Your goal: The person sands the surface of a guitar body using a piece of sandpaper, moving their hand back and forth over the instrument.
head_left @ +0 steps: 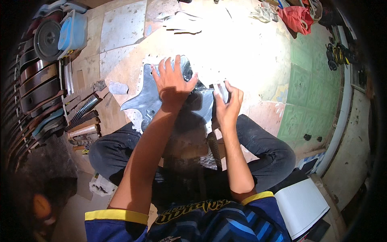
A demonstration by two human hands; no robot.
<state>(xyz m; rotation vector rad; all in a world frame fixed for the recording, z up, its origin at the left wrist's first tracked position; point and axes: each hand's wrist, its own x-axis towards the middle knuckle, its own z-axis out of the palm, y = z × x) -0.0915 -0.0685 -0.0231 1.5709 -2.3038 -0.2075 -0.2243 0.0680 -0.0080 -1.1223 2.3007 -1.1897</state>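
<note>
Grey horned panel is lying just off view centre, towards 11 o'clock. Left hand is resting palm-down on it, fingers spread, gripping nothing. Right hand is clasping pale block at panel's 3 o'clock edge; block-to-panel contact unclear. Blue tub is standing at panel's 10 o'clock, red bag lying at 2.

Grey panel, part dull, part glossy, perhaps lacquered, smooth blue plastic tub, matt cloth trousers
</note>
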